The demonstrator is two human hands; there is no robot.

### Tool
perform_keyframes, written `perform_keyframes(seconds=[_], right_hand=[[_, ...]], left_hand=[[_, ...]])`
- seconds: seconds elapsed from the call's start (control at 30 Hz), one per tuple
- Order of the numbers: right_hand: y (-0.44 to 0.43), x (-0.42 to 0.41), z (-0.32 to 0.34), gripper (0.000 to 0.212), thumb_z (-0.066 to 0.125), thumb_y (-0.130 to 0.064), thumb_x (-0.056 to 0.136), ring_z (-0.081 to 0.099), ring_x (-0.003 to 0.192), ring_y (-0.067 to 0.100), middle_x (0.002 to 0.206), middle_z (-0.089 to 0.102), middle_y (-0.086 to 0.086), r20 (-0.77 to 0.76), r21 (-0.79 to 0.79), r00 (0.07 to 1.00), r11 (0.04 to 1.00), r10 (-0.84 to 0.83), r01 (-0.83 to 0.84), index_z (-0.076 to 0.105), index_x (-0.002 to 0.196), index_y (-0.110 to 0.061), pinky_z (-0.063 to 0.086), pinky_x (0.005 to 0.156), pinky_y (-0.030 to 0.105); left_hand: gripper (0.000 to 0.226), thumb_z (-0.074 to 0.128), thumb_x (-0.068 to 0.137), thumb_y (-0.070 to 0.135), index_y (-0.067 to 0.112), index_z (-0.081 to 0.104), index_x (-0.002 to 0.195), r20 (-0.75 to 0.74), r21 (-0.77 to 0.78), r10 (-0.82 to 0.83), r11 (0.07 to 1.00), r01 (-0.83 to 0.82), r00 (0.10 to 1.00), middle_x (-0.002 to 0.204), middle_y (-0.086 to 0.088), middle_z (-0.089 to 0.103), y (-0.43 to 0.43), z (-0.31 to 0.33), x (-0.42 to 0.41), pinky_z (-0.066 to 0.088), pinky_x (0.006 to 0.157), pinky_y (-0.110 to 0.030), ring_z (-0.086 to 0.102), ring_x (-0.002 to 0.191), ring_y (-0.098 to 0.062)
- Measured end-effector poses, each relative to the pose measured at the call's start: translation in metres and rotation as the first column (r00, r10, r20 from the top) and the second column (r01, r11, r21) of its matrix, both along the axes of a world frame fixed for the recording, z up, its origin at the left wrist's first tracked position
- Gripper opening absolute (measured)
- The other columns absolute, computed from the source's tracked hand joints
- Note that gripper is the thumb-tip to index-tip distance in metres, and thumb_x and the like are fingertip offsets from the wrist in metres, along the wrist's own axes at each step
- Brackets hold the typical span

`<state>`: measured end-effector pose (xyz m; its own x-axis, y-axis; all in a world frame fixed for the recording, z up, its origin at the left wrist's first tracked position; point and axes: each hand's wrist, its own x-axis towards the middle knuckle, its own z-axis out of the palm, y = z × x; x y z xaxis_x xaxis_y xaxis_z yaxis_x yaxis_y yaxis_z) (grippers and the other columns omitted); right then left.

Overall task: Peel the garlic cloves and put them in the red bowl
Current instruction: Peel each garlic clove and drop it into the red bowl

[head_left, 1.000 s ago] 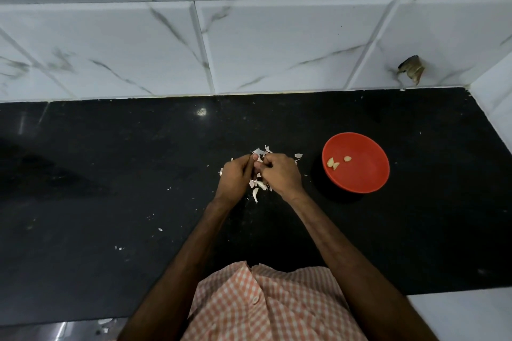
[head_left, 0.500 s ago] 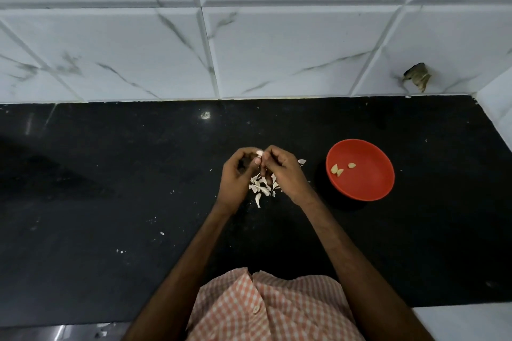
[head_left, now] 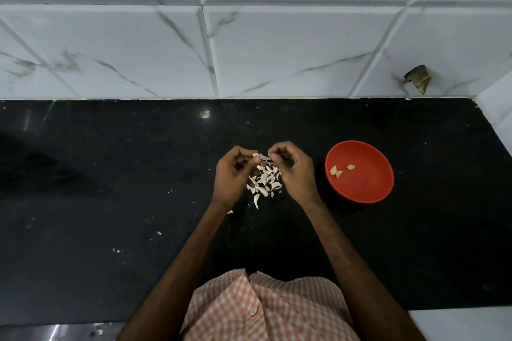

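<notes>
My left hand (head_left: 232,176) and my right hand (head_left: 294,171) are raised side by side over the black counter, fingertips meeting. Between them they pinch a small garlic clove (head_left: 260,157) with white skin sticking out of it. Below the fingertips lies a heap of white garlic skins and cloves (head_left: 264,181). The red bowl (head_left: 368,191) stands just right of my right hand and holds three peeled cloves (head_left: 336,171) near its left side.
The black counter (head_left: 110,188) runs wall to wall, with small skin flakes (head_left: 159,232) scattered on its left half. White marble tiles (head_left: 277,50) rise behind, with a chipped hole (head_left: 418,80) at the right. A white side wall (head_left: 496,108) closes off the counter's right end.
Both hands have lifted off the heap of skins with a clove pinched between them, so the heap now shows beneath the fingers. The bowl's contents are the same.
</notes>
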<state>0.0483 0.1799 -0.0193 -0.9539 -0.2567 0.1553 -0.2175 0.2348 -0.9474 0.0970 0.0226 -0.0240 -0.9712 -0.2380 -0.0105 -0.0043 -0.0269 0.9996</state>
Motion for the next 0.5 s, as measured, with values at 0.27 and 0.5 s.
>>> perform_keyframes(seconds=[0.27,0.5], right_hand=[[-0.002,-0.006,0.013,0.007,0.07,0.0,0.091,0.069,0.088,0.017,0.092,0.068,0.003,-0.177,0.068,0.971,0.986,0.161,-0.152,0.068,0.096,-0.004,0.058,0.08,0.035],[0.004,-0.019,0.014,0.015,0.074,-0.005,0.089,0.06,0.085,0.01,0.092,0.057,-0.01,-0.144,0.292,0.943,0.923,0.3,-0.249,0.062,0.091,-0.014,0.054,0.074,0.03]], left_hand=[[0.017,0.069,0.095,0.013,0.005,0.073,0.109,-0.059,-0.192,-0.092,0.978,0.079,0.994,0.097,-0.003,0.076,-0.004,0.005,-0.002,0.057,0.082,-0.029,0.072,0.091,-0.017],[0.016,0.065,0.096,0.007,-0.004,0.073,0.105,0.031,-0.151,-0.161,0.975,0.164,0.986,0.08,0.001,0.072,-0.008,0.008,-0.003,0.05,0.069,-0.014,0.067,0.073,-0.003]])
